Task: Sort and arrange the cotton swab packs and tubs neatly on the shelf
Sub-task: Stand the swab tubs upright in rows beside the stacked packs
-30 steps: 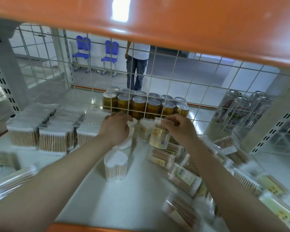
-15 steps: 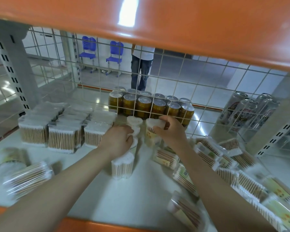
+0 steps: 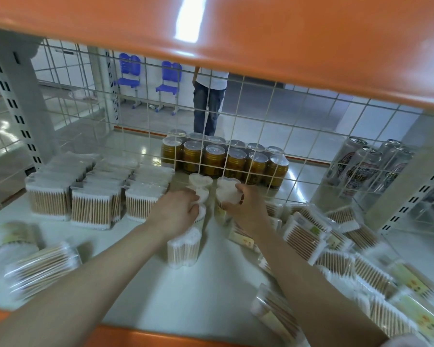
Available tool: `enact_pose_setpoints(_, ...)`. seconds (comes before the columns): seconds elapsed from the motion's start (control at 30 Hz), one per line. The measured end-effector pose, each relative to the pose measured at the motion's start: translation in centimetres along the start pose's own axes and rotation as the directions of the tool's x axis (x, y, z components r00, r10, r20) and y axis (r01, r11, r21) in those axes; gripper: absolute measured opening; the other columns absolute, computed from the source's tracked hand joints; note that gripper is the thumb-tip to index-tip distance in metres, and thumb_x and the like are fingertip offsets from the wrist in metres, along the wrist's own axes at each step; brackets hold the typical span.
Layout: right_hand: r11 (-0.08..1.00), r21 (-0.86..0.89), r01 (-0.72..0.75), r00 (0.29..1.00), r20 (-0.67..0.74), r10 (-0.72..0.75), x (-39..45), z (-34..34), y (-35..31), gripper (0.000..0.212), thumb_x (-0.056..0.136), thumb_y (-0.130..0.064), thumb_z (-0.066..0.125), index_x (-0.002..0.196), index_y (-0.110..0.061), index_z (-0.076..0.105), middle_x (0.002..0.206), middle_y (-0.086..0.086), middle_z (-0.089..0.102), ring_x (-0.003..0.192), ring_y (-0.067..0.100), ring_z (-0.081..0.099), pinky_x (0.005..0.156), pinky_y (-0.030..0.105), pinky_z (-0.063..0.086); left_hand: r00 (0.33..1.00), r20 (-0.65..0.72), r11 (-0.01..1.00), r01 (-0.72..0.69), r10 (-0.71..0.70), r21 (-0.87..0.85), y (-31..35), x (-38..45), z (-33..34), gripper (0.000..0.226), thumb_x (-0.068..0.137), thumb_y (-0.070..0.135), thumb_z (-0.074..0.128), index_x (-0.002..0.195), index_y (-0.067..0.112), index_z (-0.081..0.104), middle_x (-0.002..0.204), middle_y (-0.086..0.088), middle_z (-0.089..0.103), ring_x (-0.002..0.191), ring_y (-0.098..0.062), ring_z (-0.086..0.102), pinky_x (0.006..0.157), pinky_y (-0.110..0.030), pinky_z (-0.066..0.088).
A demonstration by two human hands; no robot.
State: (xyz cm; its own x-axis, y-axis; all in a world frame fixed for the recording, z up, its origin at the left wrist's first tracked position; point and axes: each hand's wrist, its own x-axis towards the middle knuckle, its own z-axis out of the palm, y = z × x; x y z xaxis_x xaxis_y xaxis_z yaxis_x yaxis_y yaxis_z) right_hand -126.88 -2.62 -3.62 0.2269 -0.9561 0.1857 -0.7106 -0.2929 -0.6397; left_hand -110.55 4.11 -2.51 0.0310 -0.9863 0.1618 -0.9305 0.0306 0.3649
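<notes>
On the white shelf (image 3: 140, 291), going from the left, blurred loose packs (image 3: 42, 269) are lying near the front edge, and three rows of square swab packs (image 3: 95, 199) are standing upright side by side further back. Next to them a line of heart-shaped tubs (image 3: 184, 249) is running from front to back down the middle. The left hand (image 3: 177, 212) is being rested on the middle tubs of this line, its fingers curled loosely over their white tops; whether a tub is actually being gripped cannot be told. Just to the right, a labelled tub (image 3: 227, 196) is being held upright by the right hand (image 3: 246, 209), with thumb and fingers bent narrowly round its rim and the base hidden behind the wrist. This tub is standing just beside the heart-shaped line, in front of another tub near the wire grid (image 3: 261, 126). Behind the grid, gold cans (image 3: 223, 160) are being kept in rows. To the right, a heap of flat packs (image 3: 336, 246) is lying tumbled across the shelf.
</notes>
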Motion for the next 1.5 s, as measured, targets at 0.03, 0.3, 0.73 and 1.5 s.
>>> enact_pose_setpoints(0.03,1.0,0.0,-0.008,1.0,-0.003,0.008,-0.1,0.1,0.0,0.065,0.082,-0.033,0.067,0.136,-0.012,0.039,0.134,0.006,0.043,0.099,0.013,0.048,0.081,0.019,0.039,1.0,0.003,1.0,0.0,0.0,0.001,0.0,0.0,0.0,0.032,0.094,0.021,0.042,0.117,0.008,0.061,0.122,-0.01,0.058,0.111,-0.023,0.053,0.094,-0.037,0.041)
enact_pose_setpoints(0.3,0.999,0.03,-0.039,0.999,-0.025,0.04,0.0,0.5,0.2,0.064,0.08,-0.036,0.068,0.134,-0.014,0.041,0.129,0.004,0.048,0.11,0.018,0.05,0.085,0.024,0.041,1.0,-0.005,1.0,-0.012,0.012,-0.007,0.0,-0.1,0.0,0.032,0.094,0.021,0.042,0.114,0.007,0.062,0.119,-0.01,0.059,0.107,-0.024,0.054,0.092,-0.038,0.042)
enact_pose_setpoints(0.73,0.976,-0.211,-0.051,0.998,0.031,0.059,-2.9,-5.1,2.2,0.01,0.089,-0.02,0.058,0.097,-0.016,0.063,0.096,-0.003,0.06,0.072,0.005,0.051,0.063,0.015,0.039,0.97,-0.227,0.994,-0.097,0.083,-0.055,2.4,-0.8,0.0,0.026,0.09,0.022,0.048,0.109,0.013,0.065,0.112,-0.007,0.061,0.102,-0.025,0.054,0.084,-0.039,0.045)
enact_pose_setpoints(1.5,0.887,-0.443,0.133,0.97,0.241,-0.025,-6.2,-0.9,2.2,0.047,0.076,-0.014,0.059,0.122,-0.023,0.055,0.118,0.005,0.058,0.112,0.025,0.048,0.09,0.03,0.04,0.983,-0.103,0.988,-0.152,0.153,0.02,1.5,-6.6,0.2,0.039,0.079,0.03,0.043,0.083,0.005,0.073,0.092,-0.011,0.071,0.083,-0.031,0.066,0.074,-0.034,0.053)
